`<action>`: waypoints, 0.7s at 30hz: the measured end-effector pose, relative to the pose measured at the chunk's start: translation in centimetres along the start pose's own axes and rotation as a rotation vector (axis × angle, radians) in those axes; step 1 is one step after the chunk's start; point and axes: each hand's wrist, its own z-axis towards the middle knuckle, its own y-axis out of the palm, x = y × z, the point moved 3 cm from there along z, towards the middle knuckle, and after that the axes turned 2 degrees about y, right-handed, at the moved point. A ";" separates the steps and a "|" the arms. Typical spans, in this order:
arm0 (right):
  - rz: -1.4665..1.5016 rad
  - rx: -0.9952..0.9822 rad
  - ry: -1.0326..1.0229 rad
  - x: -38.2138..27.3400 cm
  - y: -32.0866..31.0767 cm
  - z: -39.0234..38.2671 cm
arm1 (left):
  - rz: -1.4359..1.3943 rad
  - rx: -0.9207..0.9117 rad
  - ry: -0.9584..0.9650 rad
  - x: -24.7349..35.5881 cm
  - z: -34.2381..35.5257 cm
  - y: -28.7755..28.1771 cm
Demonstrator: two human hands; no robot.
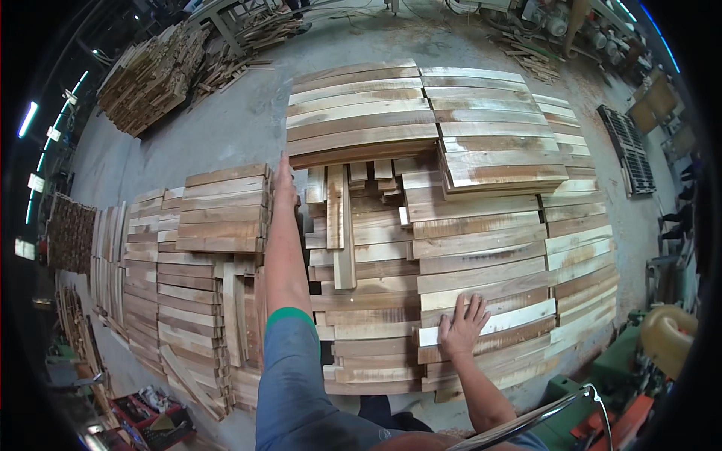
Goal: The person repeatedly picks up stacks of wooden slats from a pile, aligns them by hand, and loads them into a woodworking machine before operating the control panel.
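My left hand (285, 184) reaches far forward, its fingers stretched out flat against the left end of the raised far stack of wooden boards (361, 109). My right hand (462, 327) lies with fingers apart on a pale board (519, 317) near the front of the large stack. Between the hands, several narrow strips of wood (335, 207) lie lengthwise across a lower layer of boards (372, 304). Beside the far stack, another raised block of boards (500, 128) stands to the right.
A second stack of boards (222, 214) stands left of my left arm. More wood is piled at the far left (154, 79). A black slatted pallet (628, 150) lies on the floor at right. A red toolbox (154, 425) sits at lower left, green machinery (609, 368) at lower right.
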 end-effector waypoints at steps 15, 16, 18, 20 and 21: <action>-0.086 -0.073 0.050 1.0 -0.1 0.4 | 0.012 -0.251 -0.290 1.0 -2.1 3.5; -0.091 -0.048 0.051 1.0 -0.2 0.3 | 0.014 -0.261 -0.296 1.1 -3.1 3.2; -0.063 -0.052 0.053 0.8 -0.3 0.4 | 0.004 -0.401 -0.220 2.1 -5.7 1.9; -0.035 -0.051 0.067 0.6 -1.1 0.2 | 0.016 -0.390 -0.253 3.0 -10.1 0.7; -0.043 -0.028 0.049 0.4 -1.6 0.2 | 0.024 -0.353 -0.270 3.1 -12.8 -0.5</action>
